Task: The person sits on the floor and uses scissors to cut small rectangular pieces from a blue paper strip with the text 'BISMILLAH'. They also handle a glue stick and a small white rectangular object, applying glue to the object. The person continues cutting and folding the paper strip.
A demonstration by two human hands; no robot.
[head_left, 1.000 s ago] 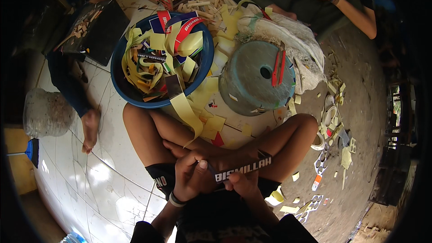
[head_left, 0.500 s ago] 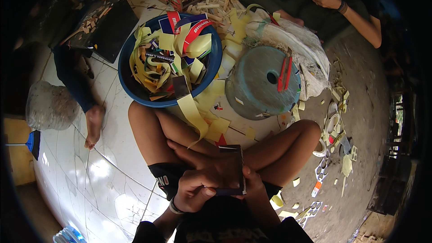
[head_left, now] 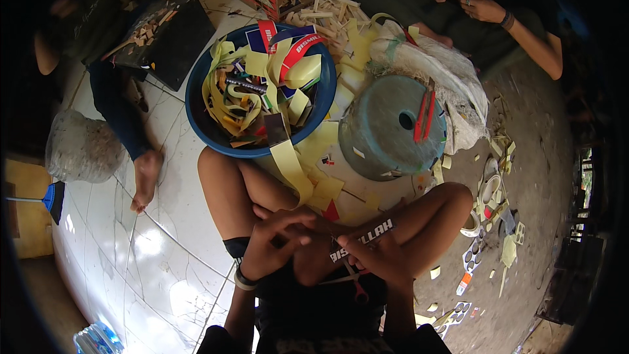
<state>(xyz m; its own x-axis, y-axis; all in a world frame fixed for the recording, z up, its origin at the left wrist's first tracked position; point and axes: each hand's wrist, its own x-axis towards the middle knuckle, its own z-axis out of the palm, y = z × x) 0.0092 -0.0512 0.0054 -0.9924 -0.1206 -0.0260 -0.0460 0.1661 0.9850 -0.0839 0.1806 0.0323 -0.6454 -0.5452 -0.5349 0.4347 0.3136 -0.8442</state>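
Note:
My right hand [head_left: 383, 262] pinches a dark sticker strip [head_left: 380, 231] with white lettering, low over my crossed legs. Part of the strip is hidden behind the thumb and fingers. Just below that hand, a pair of scissors [head_left: 361, 294] with red handles shows against my dark shorts; whether it touches the hand I cannot tell. My left hand [head_left: 272, 246] is raised over my other thigh, a short way left of the strip. Its fingers are bent and apart, with nothing visible between them.
Ahead stands a blue basin [head_left: 196, 121] heaped with sticker strips and scraps. Right of it is an upturned grey bucket [head_left: 373, 131] bearing a red-handled cutting tool [head_left: 424, 115]. Two people sit nearby, one beside a black box [head_left: 173, 62]. Paper scraps [head_left: 508, 249] litter the right-hand floor.
Both hands were together on a dark flat piece; now my left hand has come away and up. The lettered strip shows in my right hand, and the scissors have come into sight.

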